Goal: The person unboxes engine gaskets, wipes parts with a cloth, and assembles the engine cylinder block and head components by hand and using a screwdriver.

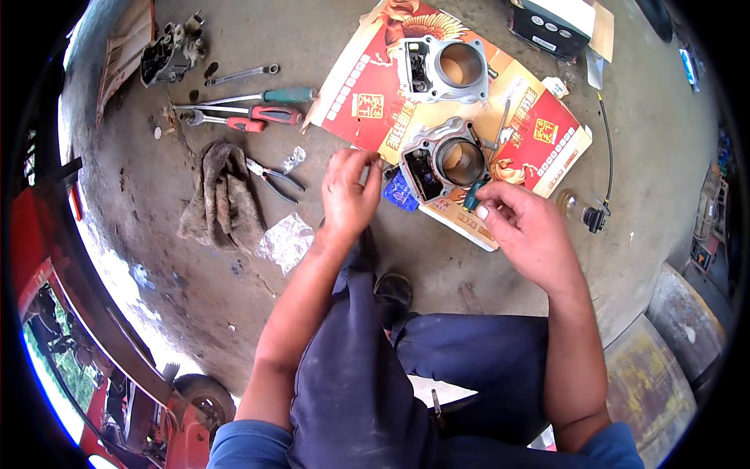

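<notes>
My left hand (349,195) is raised beside the lower metal engine cylinder (414,164), fingers curled and tips pinched near a small dark bit I cannot make out. My right hand (523,230) grips a small teal object (473,195) at that cylinder's lower right edge. The cylinder has a round bore and lies on red-and-yellow cardboard (351,82). Above it sits a second cylinder (422,92). A blue packet (400,190) is partly under the lower cylinder, and a slim metal tool (502,117) lies to its right.
Left are an engine part (164,62), wrench (242,76), screwdrivers (277,114), pliers (277,187), dirty rag (223,195) and crumpled foil (285,238). Right are a black box (547,35) and a jar with hose (574,207). A red vehicle (47,273) stands far left.
</notes>
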Motion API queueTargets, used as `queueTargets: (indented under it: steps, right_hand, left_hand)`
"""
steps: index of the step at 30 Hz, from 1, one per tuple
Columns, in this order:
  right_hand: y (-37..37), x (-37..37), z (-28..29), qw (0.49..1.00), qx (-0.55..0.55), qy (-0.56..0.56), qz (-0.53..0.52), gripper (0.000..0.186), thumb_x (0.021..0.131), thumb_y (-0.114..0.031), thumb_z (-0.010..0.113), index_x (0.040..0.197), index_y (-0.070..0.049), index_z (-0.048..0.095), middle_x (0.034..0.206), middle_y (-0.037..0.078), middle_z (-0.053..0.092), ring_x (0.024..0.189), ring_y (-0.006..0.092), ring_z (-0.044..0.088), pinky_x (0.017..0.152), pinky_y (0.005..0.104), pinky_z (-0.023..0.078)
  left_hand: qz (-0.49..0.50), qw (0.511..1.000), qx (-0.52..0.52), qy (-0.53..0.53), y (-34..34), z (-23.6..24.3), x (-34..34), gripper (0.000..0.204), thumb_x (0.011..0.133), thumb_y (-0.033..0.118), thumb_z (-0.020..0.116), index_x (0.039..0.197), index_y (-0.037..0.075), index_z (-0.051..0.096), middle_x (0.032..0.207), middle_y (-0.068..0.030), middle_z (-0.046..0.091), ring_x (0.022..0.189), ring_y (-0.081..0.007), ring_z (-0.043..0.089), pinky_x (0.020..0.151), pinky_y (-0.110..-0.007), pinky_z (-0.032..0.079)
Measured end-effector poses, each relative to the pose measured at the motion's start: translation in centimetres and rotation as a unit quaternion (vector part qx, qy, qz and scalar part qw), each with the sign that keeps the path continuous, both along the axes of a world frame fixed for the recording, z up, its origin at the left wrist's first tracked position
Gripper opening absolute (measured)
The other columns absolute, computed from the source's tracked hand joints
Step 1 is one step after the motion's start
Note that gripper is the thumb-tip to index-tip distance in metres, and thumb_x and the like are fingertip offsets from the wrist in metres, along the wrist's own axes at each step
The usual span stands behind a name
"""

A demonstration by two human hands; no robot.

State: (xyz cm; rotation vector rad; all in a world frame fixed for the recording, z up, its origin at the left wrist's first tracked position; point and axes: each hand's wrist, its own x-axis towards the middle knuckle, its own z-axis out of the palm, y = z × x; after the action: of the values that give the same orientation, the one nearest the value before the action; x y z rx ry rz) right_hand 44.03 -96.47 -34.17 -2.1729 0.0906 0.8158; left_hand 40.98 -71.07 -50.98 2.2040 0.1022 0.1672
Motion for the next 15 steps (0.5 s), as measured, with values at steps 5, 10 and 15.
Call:
queueTargets:
  steps: [5, 10, 15]
  right_hand:
    - [0.8, -0.7, -2.0, 0.995, -0.045, 0.019, 0.089, 0.027, 0.094, -0.015, 0.068, 0.118, -0.003, 0.072, 0.099, 0.017, 0.075, 0.09, 0.0321, 0.073, 0.082, 0.0402, 0.057]
    - [2.3, -2.0, -4.4, 0.976, -0.115, -0.049, 0.177, 0.025, 0.096, -0.019, 0.067, 0.117, -0.007, 0.073, 0.105, 0.018, 0.075, 0.098, 0.0367, 0.072, 0.086, 0.0463, 0.057]
    - [5.1, -1.6, -6.0, 0.883, -0.247, -0.17, 0.36, 0.02, 0.092, -0.013, 0.064, 0.107, -0.004, 0.074, 0.113, 0.017, 0.07, 0.103, 0.0329, 0.069, 0.086, 0.0439, 0.056]
  left_hand:
    - [-0.059, 0.997, -0.016, 0.053, -0.6, -0.2, -1.8, 0.011, 0.089, 0.009, 0.075, 0.098, 0.004, 0.072, 0.093, -0.0147, 0.068, 0.091, -0.0371, 0.068, 0.082, -0.047, 0.054]
    - [-0.071, 0.997, -0.017, 0.037, -1.1, -0.8, -2.0, 0.012, 0.087, 0.006, 0.075, 0.099, 0.006, 0.072, 0.093, -0.0144, 0.069, 0.089, -0.0365, 0.068, 0.08, -0.045, 0.055]
    - [-0.07, 0.997, -0.036, 0.013, -1.2, -0.5, -2.4, 0.013, 0.086, 0.005, 0.075, 0.099, 0.005, 0.072, 0.088, -0.0133, 0.069, 0.087, -0.0357, 0.068, 0.079, -0.045, 0.055]
